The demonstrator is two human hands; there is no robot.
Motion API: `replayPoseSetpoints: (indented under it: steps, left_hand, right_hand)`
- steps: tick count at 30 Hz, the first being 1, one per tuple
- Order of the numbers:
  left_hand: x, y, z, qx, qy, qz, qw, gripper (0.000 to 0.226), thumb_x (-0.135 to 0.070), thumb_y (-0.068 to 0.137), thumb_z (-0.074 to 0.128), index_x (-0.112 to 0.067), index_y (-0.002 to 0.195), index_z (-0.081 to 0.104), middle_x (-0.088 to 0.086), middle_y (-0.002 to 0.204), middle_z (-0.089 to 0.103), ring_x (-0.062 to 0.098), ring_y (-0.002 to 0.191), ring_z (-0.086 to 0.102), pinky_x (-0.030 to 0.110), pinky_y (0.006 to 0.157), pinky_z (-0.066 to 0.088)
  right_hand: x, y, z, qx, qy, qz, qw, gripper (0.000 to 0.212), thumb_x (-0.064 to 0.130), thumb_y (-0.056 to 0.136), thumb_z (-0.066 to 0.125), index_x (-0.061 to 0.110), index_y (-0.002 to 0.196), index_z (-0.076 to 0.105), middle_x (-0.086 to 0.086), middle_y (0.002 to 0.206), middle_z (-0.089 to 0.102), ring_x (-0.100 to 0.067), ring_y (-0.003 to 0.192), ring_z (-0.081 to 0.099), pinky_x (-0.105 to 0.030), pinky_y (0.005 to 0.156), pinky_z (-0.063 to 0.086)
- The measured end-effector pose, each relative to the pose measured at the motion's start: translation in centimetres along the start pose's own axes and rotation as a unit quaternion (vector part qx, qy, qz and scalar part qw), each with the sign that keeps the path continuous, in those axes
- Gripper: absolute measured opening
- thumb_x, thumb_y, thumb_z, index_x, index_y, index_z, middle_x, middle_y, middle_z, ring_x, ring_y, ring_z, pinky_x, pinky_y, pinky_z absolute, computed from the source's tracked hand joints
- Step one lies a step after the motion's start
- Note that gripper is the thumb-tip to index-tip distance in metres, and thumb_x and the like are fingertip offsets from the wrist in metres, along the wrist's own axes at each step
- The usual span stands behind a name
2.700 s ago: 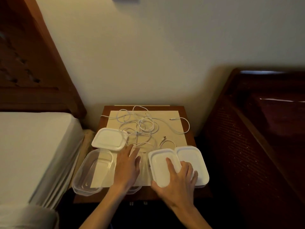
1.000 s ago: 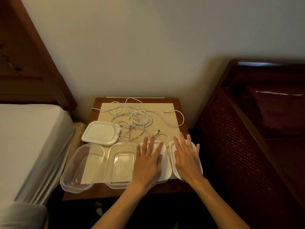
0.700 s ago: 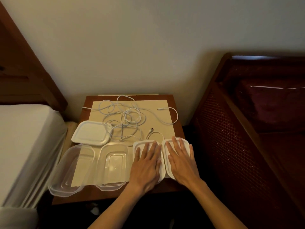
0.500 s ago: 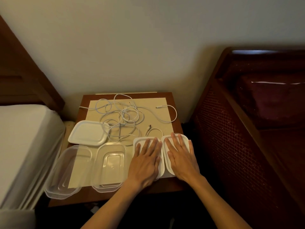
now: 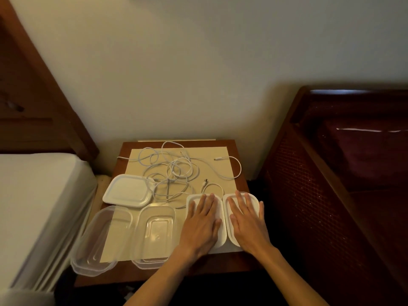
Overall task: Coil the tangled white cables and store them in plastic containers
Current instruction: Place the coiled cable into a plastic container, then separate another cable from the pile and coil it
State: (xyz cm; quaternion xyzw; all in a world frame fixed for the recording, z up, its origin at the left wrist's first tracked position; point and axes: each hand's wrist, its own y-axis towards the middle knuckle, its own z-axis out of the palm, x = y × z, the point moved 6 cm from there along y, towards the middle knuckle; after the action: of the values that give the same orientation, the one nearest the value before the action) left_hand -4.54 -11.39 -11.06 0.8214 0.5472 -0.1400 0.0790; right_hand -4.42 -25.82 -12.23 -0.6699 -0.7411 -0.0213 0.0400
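Note:
A tangle of white cables [image 5: 176, 171] lies on a beige mat [image 5: 223, 173] at the back of a small wooden table [image 5: 240, 261]. Two clear plastic containers stand at the front: one [image 5: 99, 241] overhangs the left edge, the other [image 5: 155, 230] is beside it. A white lid [image 5: 128, 191] lies behind them. My left hand [image 5: 202, 224] rests flat, fingers straight, on a second white lid [image 5: 220, 235]. My right hand [image 5: 247, 224] lies flat on a third white lid [image 5: 254, 198] next to it.
A bed with a white sheet [image 5: 39, 206] borders the table on the left. A dark wooden piece of furniture with a lattice side [image 5: 309, 206] stands close on the right. A plain wall [image 5: 176, 74] rises behind the table.
Both hands slid from the table's front onto the two right-hand lids and flattened there. The left hand left the clear container. In the last half second they hold still.

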Motion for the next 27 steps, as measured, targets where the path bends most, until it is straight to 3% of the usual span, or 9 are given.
replayPoseSetpoints:
  steps: [3,5,6,9,13,16,19,23,27]
  left_hand:
    - [1.8,0.3,-3.5,-0.1,-0.047,-0.03,0.993,0.045,-0.035,0.101,0.034,-0.02,0.142,0.044,-0.004,0.154,0.034,0.023,0.146,0.025,0.041,0.118,0.025]
    - [4.1,0.8,-6.1,-0.171,-0.045,-0.053,0.983,0.027,-0.024,0.094,0.051,-0.021,0.115,0.066,-0.003,0.124,0.064,0.025,0.118,0.057,0.039,0.094,0.05]
    - [5.4,1.1,-7.3,-0.185,-0.043,-0.072,0.979,0.022,-0.022,0.091,0.054,-0.022,0.106,0.07,-0.004,0.111,0.069,0.024,0.106,0.062,0.037,0.083,0.052]
    - [9.1,2.6,-9.5,-0.128,-0.041,-0.115,0.984,0.023,-0.024,0.09,0.058,-0.027,0.109,0.071,-0.008,0.112,0.07,0.018,0.107,0.062,0.033,0.083,0.051]
    - [11.1,5.0,-8.2,0.034,-0.032,-0.083,0.995,0.029,-0.02,0.086,0.067,-0.025,0.114,0.07,-0.005,0.115,0.07,0.018,0.105,0.062,0.032,0.086,0.051]
    - [11.8,5.9,-6.7,0.089,-0.027,-0.066,0.994,0.027,-0.016,0.08,0.07,-0.022,0.107,0.074,-0.001,0.104,0.073,0.019,0.094,0.064,0.033,0.08,0.054]
    - [12.7,6.9,-6.3,0.046,-0.054,-0.066,0.995,0.015,-0.015,0.085,0.067,-0.019,0.095,0.078,0.002,0.092,0.075,0.019,0.081,0.066,0.031,0.073,0.054]
    - [13.4,8.1,-7.5,-0.091,-0.107,-0.079,0.987,0.015,-0.008,0.087,0.065,-0.014,0.09,0.079,0.005,0.086,0.075,0.022,0.077,0.067,0.031,0.07,0.054]
    - [14.1,8.7,-6.8,-0.088,-0.144,-0.108,0.98,0.02,-0.006,0.087,0.064,-0.016,0.098,0.078,0.004,0.098,0.075,0.017,0.085,0.066,0.023,0.074,0.048]
  right_hand:
    - [0.8,1.1,-1.6,-0.052,0.103,0.014,0.993,0.046,0.028,0.1,0.038,0.022,0.146,0.043,0.003,0.161,0.024,-0.021,0.151,0.012,-0.049,0.119,0.006]
    - [1.9,2.4,-3.6,-0.103,0.213,0.017,0.971,0.033,0.024,0.099,0.046,0.021,0.129,0.062,0.003,0.146,0.049,-0.018,0.139,0.037,-0.035,0.114,0.027]
    - [2.5,3.4,-4.1,-0.109,0.257,0.015,0.96,0.027,0.023,0.099,0.049,0.021,0.118,0.068,0.005,0.132,0.061,-0.016,0.125,0.05,-0.03,0.104,0.039]
    - [4.7,7.5,-5.0,-0.046,0.31,0.011,0.95,0.021,0.026,0.096,0.055,0.023,0.104,0.074,0.007,0.106,0.072,-0.011,0.096,0.064,-0.027,0.081,0.054]
    - [5.4,12.9,-4.5,0.031,0.234,0.052,0.97,0.023,0.015,0.093,0.063,0.018,0.114,0.07,-0.001,0.118,0.064,-0.019,0.103,0.063,-0.027,0.08,0.051]
    - [4.6,14.9,-2.7,0.121,0.141,0.069,0.98,0.027,0.012,0.092,0.062,0.015,0.119,0.064,-0.006,0.121,0.059,-0.026,0.106,0.06,-0.032,0.084,0.052]
    - [3.9,16.0,-0.9,0.146,0.123,0.063,0.98,0.025,0.012,0.089,0.067,0.015,0.113,0.062,-0.005,0.114,0.058,-0.025,0.101,0.06,-0.035,0.085,0.054]
    - [3.2,17.4,-0.4,0.089,0.166,0.071,0.98,0.01,0.011,0.091,0.061,0.015,0.089,0.071,-0.007,0.092,0.068,-0.024,0.085,0.066,-0.037,0.076,0.058]
    - [4.2,18.6,-1.4,0.021,0.227,0.071,0.971,0.015,0.019,0.094,0.061,0.014,0.103,0.071,-0.005,0.099,0.069,-0.019,0.086,0.065,-0.036,0.077,0.058]
